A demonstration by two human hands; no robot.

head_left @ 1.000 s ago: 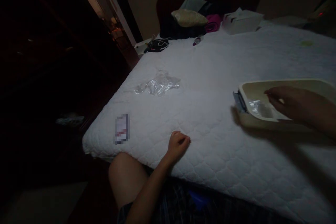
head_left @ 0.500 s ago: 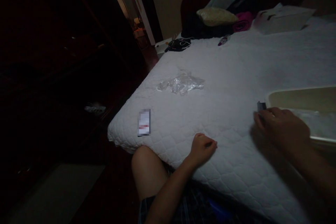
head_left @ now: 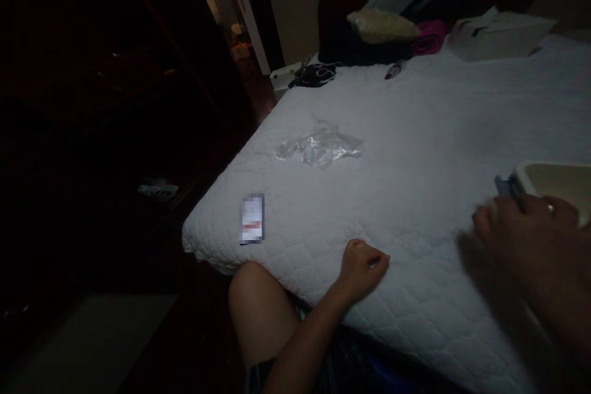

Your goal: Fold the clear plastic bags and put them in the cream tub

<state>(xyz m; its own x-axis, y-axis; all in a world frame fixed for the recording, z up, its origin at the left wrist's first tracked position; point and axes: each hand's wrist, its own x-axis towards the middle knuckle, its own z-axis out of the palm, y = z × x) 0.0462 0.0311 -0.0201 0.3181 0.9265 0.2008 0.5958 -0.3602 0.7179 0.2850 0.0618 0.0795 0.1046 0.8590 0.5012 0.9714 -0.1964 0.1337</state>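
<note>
My left hand (head_left: 364,268) rests on the white quilted mattress cover (head_left: 314,209) with its fingers curled into a loose fist. A small dark gap shows between thumb and fingers, and nothing is seen sticking out. At the right, my right hand (head_left: 526,228) is closed at the corner of a cream plastic bin (head_left: 554,175), beside a grey latch-like piece (head_left: 505,186) on its end. The hand is slightly blurred and covers much of the bin, which runs out of view.
A crumpled clear plastic bag (head_left: 318,148) and a blurred-out phone-like rectangle (head_left: 252,218) lie on the bed. Toward the headboard are a white box (head_left: 501,37), a yellowish pillow (head_left: 383,26), a magenta roll (head_left: 428,38) and a dark item with cords (head_left: 316,75). My knee (head_left: 253,295) touches the bed edge.
My right hand and the bin have shifted to the right together, so less of the bin shows. The left hand stays on the bed in nearly the same place.
</note>
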